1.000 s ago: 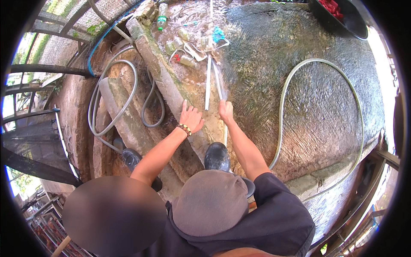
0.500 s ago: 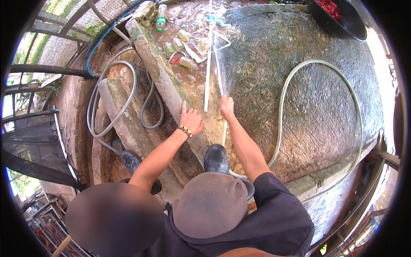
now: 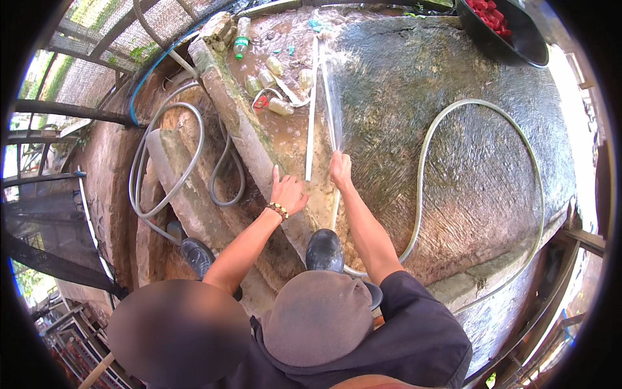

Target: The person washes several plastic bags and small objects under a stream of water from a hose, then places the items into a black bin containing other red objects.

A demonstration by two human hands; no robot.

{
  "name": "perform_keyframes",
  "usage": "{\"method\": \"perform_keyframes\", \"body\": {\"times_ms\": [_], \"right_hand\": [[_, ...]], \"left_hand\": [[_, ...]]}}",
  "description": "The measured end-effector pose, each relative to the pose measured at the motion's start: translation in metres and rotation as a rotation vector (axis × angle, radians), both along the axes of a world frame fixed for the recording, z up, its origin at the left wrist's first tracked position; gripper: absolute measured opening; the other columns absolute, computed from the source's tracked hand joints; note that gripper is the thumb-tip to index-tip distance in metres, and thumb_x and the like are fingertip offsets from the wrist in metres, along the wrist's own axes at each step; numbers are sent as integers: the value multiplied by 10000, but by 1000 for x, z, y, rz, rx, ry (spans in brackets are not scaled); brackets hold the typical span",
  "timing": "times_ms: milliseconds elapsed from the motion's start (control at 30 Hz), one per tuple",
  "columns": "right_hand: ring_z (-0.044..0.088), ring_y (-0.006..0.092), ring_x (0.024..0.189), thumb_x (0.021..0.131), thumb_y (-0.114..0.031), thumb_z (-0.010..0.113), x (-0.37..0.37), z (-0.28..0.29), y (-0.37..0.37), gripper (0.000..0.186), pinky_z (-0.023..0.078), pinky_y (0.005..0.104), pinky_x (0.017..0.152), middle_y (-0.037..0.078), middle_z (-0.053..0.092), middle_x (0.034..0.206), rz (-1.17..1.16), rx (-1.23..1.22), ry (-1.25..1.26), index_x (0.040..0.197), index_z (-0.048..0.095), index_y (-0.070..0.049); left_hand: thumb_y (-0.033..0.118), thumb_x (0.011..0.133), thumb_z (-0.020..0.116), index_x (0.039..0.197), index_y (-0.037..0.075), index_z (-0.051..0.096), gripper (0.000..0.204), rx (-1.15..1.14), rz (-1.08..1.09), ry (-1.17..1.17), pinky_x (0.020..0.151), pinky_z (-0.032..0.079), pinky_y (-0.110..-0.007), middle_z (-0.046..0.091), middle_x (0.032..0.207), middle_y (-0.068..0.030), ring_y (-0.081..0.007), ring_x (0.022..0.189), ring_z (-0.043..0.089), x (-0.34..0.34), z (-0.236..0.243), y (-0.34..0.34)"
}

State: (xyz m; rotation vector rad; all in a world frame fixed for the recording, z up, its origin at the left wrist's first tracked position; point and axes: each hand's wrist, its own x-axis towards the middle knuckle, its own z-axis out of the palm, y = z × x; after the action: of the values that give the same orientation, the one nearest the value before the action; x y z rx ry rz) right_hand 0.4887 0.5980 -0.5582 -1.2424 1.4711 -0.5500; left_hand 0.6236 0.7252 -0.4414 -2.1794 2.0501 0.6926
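The right hand [image 3: 339,170] is closed around the hose [image 3: 424,139] end, its nozzle hidden by the fingers, spraying water along the concrete slab [image 3: 453,84]. The left hand [image 3: 287,193] rests spread on the slab's left kerb [image 3: 236,113].

Ahead of my right hand [image 3: 340,170] the wet concrete slab [image 3: 453,129] lies open to the far right, crossed only by the looping hose [image 3: 483,107]. Far left, bottles [image 3: 275,71] and a raised kerb [image 3: 240,123] crowd my left hand [image 3: 287,193].
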Motion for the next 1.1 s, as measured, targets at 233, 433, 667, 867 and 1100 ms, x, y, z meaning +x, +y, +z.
{"method": "perform_keyframes", "body": {"times_ms": [233, 433, 667, 867, 1100], "right_hand": [[561, 469, 718, 851, -359, 393, -2, -19, -3, 510, 408, 504, 657, 359, 527, 724, 27, -106, 17, 693, 521, 108], [555, 493, 878, 854, -393, 382, 3, -24, -7, 560, 416, 502, 767, 397, 537, 872, 78, 136, 82, 794, 549, 139], [549, 502, 916, 853, -386, 379, 0, -30, -4, 562, 424, 484, 802, 389, 549, 849, 121, 120, 121, 819, 553, 147], [532, 530, 816, 860, -354, 364, 3, -20, -1, 478, 435, 508, 728, 358, 560, 820, 241, 51, 91, 800, 584, 66], [536, 412, 501, 865, -337, 371, 8, -2, 3, 470, 417, 474, 484, 251, 511, 546, 216, 69, 13, 645, 495, 60]], "left_hand": [[327, 752, 575, 888, 26, 642, 336, -56, 71, 45, 1080, 60, -574, 602, 893, -129, -277, 986, 547, -3, -3, -2], [314, 751, 576, 932, 45, 637, 330, -42, 86, 47, 1081, 58, -577, 602, 891, -115, -262, 977, 554, -4, -4, -1], [320, 756, 566, 938, 57, 632, 326, -98, 75, 87, 1077, 69, -585, 598, 889, -119, -263, 975, 550, -1, -10, 2], [343, 755, 554, 879, 42, 631, 334, -92, 71, 43, 1071, 80, -594, 598, 863, -129, -270, 968, 550, 1, -12, 3], [327, 762, 559, 904, 32, 619, 333, -34, 56, 21, 1072, 70, -593, 601, 884, -127, -272, 975, 550, 0, -6, 1]]}}
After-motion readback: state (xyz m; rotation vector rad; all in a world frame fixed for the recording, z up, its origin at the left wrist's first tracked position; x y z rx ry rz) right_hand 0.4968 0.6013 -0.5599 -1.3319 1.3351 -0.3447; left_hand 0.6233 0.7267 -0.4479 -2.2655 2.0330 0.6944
